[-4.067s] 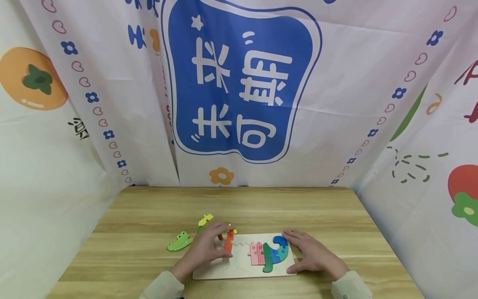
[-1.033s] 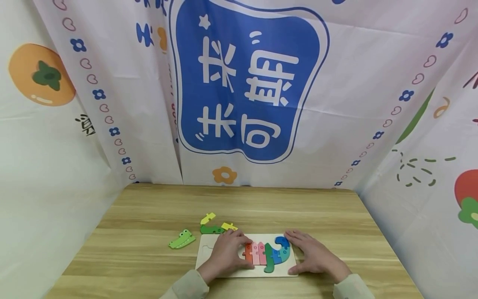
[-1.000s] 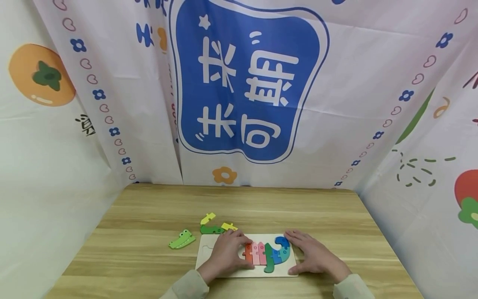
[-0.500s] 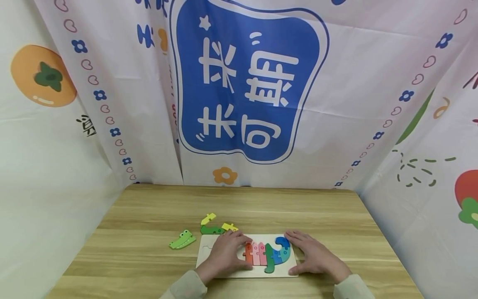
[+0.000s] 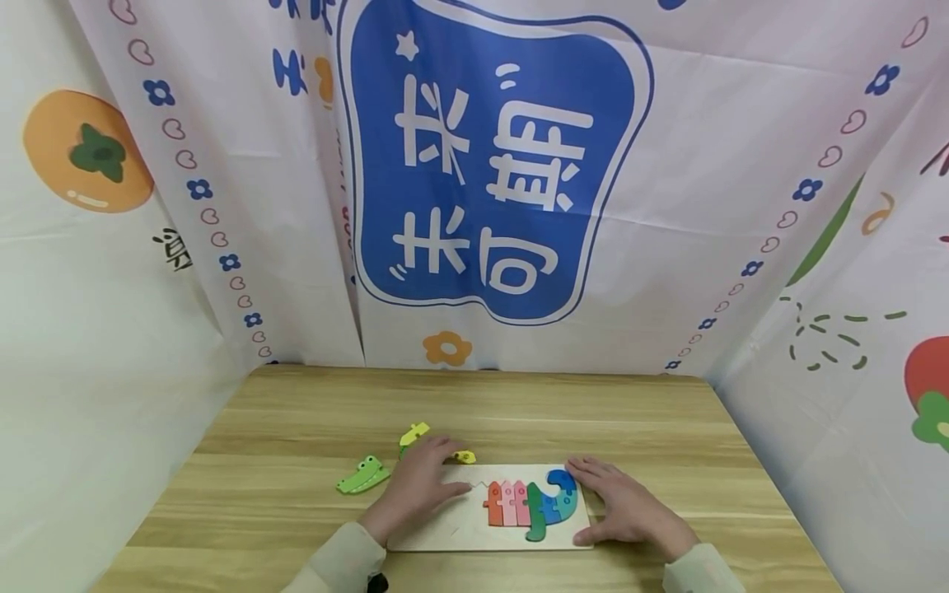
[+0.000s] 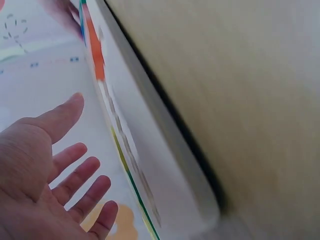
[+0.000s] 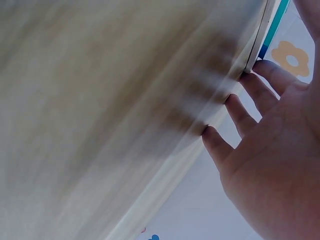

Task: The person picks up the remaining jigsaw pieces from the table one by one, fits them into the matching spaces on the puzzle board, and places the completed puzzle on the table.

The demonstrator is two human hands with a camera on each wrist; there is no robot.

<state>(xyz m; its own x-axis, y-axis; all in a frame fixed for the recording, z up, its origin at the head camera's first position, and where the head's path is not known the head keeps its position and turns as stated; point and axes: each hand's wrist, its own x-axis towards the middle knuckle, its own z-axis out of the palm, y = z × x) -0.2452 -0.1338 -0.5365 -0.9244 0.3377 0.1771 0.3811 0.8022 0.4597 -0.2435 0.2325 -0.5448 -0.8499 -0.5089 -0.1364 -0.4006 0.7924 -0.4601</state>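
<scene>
A pale wooden puzzle board (image 5: 415,539) lies on the table. On its right half sit joined pieces: an orange piece (image 5: 494,504), two pink pieces, a green leg piece (image 5: 534,515) and blue tail pieces (image 5: 559,502). My left hand (image 5: 418,486) hovers over the board's left part, fingers spread and empty. In the left wrist view that hand (image 6: 55,165) has all its fingers apart. It partly hides the loose pieces behind the board. My right hand (image 5: 626,506) rests at the board's right edge, and the right wrist view shows its fingers (image 7: 262,92) stretched out, touching board and table.
A light green crocodile head piece (image 5: 362,475) lies left of the board. Behind the board are a yellow piece (image 5: 413,433), another yellow piece (image 5: 465,457) and a mostly covered green one. Printed curtains surround the wooden table (image 5: 593,412) at the back and sides.
The orange piece went from my left hand into place beside the pink pieces. That hand has since let go and moved left and back toward the loose pieces. The right hand keeps its place.
</scene>
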